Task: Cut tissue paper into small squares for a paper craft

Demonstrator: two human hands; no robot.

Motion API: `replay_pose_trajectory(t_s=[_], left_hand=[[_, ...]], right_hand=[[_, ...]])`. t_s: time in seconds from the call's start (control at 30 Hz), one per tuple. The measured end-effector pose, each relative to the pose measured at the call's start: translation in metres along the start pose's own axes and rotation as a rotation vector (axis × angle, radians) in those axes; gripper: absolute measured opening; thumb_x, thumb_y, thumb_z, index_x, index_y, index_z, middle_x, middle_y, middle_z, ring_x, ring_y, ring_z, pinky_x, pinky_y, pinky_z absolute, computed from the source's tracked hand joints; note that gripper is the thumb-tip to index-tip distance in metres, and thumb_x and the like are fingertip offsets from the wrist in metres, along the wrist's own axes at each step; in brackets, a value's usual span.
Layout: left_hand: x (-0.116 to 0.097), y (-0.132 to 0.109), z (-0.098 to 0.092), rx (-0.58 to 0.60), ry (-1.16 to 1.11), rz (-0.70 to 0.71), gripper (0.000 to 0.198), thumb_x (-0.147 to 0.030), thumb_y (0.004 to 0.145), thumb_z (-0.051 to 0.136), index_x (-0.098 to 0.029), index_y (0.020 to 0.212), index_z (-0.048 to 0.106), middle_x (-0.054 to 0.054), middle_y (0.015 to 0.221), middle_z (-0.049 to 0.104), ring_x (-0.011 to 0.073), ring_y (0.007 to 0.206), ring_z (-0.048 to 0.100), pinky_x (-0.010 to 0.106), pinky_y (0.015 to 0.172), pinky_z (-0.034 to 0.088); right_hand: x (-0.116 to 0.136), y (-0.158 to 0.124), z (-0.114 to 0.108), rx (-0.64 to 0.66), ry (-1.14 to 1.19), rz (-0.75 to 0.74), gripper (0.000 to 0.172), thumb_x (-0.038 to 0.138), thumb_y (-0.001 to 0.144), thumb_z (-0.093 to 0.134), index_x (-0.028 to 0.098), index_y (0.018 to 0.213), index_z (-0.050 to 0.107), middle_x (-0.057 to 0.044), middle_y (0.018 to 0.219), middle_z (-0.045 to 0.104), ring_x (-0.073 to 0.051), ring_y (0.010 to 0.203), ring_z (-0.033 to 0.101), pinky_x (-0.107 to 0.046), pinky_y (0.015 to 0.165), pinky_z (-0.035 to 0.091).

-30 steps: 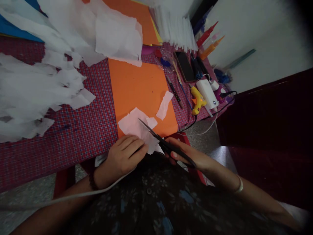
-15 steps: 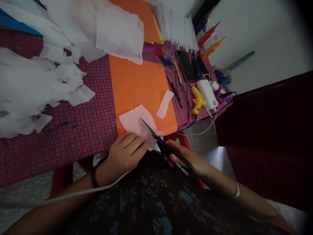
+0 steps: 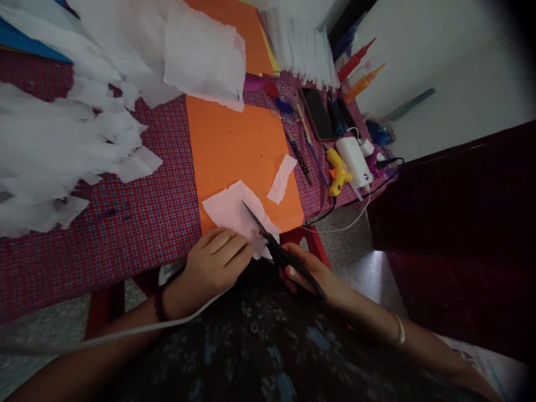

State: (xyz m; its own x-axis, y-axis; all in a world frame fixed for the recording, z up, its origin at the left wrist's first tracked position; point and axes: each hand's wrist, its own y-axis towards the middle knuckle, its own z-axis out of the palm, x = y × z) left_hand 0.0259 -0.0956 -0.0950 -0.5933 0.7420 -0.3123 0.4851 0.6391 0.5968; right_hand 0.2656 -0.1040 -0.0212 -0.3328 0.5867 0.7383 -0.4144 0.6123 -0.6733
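Observation:
My left hand [image 3: 213, 265] is closed on the near edge of a thin white tissue piece [image 3: 232, 209] that lies over the orange sheet [image 3: 238, 148]. My right hand [image 3: 307, 273] grips black scissors [image 3: 276, 248] by the handles. The blades point up and left, and their tip lies across the tissue piece close to my left fingers. A smaller torn tissue strip [image 3: 281, 178] rests on the orange sheet just to the right.
A red checked cloth [image 3: 125, 223] covers the table. Heaps of white tissue [image 3: 54, 145] fill the left and back. At the right edge lie a yellow glue gun [image 3: 337, 172], a white box [image 3: 354, 159], pens, a phone [image 3: 316, 113] and coloured bottles [image 3: 355, 70]. A dark cabinet [image 3: 456, 223] stands right.
The scissors and my right hand have drawn a little back toward my body and left, and the blades have closed further on the tissue. My left hand keeps its hold.

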Motion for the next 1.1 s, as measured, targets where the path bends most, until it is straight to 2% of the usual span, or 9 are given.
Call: replay_pose_trajectory(t_s=[0.13, 0.2, 0.27, 0.37, 0.47, 0.6, 0.77, 0.93, 1.1], left_hand=[[-0.003, 0.002, -0.007, -0.053, 0.010, -0.037, 0.013, -0.019, 0.091, 0.067, -0.016, 0.103, 0.069, 0.006, 0.096, 0.076, 0.0213, 0.093, 0.066, 0.038, 0.091, 0.049], [-0.004, 0.004, -0.014, -0.066, 0.039, -0.084, 0.021, -0.029, 0.090, 0.070, -0.017, 0.107, 0.069, 0.006, 0.101, 0.077, 0.0233, 0.096, 0.068, 0.041, 0.093, 0.048], [-0.003, 0.005, -0.021, -0.014, 0.090, -0.143, 0.030, -0.035, 0.091, 0.068, -0.017, 0.114, 0.068, 0.009, 0.113, 0.076, 0.0276, 0.105, 0.068, 0.046, 0.100, 0.045], [0.003, 0.003, -0.027, 0.130, 0.168, -0.222, 0.035, -0.035, 0.096, 0.060, -0.015, 0.123, 0.065, 0.015, 0.130, 0.070, 0.0343, 0.121, 0.063, 0.056, 0.112, 0.035], [0.007, -0.001, -0.026, 0.216, 0.184, -0.224, 0.040, -0.036, 0.099, 0.054, -0.013, 0.131, 0.062, 0.018, 0.139, 0.064, 0.0368, 0.129, 0.059, 0.060, 0.118, 0.028], [0.009, -0.005, -0.025, 0.205, 0.173, -0.196, 0.041, -0.035, 0.100, 0.052, -0.010, 0.131, 0.063, 0.019, 0.138, 0.064, 0.0373, 0.129, 0.059, 0.061, 0.119, 0.026], [0.009, -0.006, -0.025, 0.202, 0.157, -0.218, 0.039, -0.032, 0.099, 0.053, -0.013, 0.132, 0.063, 0.017, 0.140, 0.063, 0.0353, 0.130, 0.059, 0.060, 0.120, 0.026], [0.009, -0.005, -0.024, 0.177, 0.127, -0.234, 0.037, -0.030, 0.097, 0.058, -0.015, 0.130, 0.065, 0.016, 0.138, 0.065, 0.0341, 0.130, 0.059, 0.059, 0.119, 0.028], [0.009, -0.005, -0.024, 0.166, 0.140, -0.216, 0.036, -0.029, 0.099, 0.053, -0.011, 0.127, 0.066, 0.018, 0.136, 0.066, 0.0342, 0.127, 0.062, 0.060, 0.119, 0.028]], right_hand=[[0.002, 0.001, -0.002, -0.002, -0.013, 0.015, 0.065, 0.073, 0.082, 0.066, 0.018, 0.112, 0.049, 0.010, 0.061, 0.043, -0.007, 0.049, 0.035, -0.021, 0.046, 0.024], [0.005, 0.001, -0.005, -0.001, -0.020, 0.030, 0.064, 0.073, 0.082, 0.066, 0.018, 0.110, 0.049, 0.009, 0.062, 0.043, -0.007, 0.049, 0.035, -0.021, 0.045, 0.025], [0.007, 0.001, -0.010, 0.027, -0.046, 0.033, 0.064, 0.074, 0.083, 0.065, 0.018, 0.110, 0.049, 0.008, 0.064, 0.044, -0.007, 0.049, 0.037, -0.021, 0.046, 0.027], [0.010, 0.001, -0.019, 0.093, -0.106, 0.019, 0.063, 0.076, 0.085, 0.060, 0.018, 0.106, 0.051, 0.004, 0.070, 0.051, -0.009, 0.057, 0.044, -0.022, 0.049, 0.031], [0.015, 0.003, -0.025, 0.123, -0.116, 0.005, 0.062, 0.076, 0.087, 0.057, 0.018, 0.104, 0.051, 0.000, 0.077, 0.053, -0.011, 0.064, 0.048, -0.023, 0.051, 0.033], [0.022, 0.009, -0.025, 0.118, -0.120, -0.004, 0.063, 0.076, 0.086, 0.059, 0.018, 0.109, 0.050, 0.000, 0.080, 0.053, -0.011, 0.064, 0.048, -0.025, 0.053, 0.034], [0.032, 0.018, -0.019, 0.083, -0.127, 0.002, 0.066, 0.076, 0.082, 0.064, 0.017, 0.108, 0.050, 0.000, 0.082, 0.052, -0.011, 0.064, 0.047, -0.025, 0.055, 0.035], [0.035, 0.021, -0.014, 0.044, -0.145, 0.006, 0.063, 0.075, 0.082, 0.065, 0.017, 0.103, 0.051, 0.004, 0.074, 0.048, -0.009, 0.057, 0.043, -0.022, 0.050, 0.032], [0.036, 0.021, -0.019, 0.043, -0.170, 0.025, 0.063, 0.075, 0.080, 0.067, 0.017, 0.102, 0.051, 0.005, 0.072, 0.050, -0.007, 0.052, 0.044, -0.020, 0.046, 0.032]])
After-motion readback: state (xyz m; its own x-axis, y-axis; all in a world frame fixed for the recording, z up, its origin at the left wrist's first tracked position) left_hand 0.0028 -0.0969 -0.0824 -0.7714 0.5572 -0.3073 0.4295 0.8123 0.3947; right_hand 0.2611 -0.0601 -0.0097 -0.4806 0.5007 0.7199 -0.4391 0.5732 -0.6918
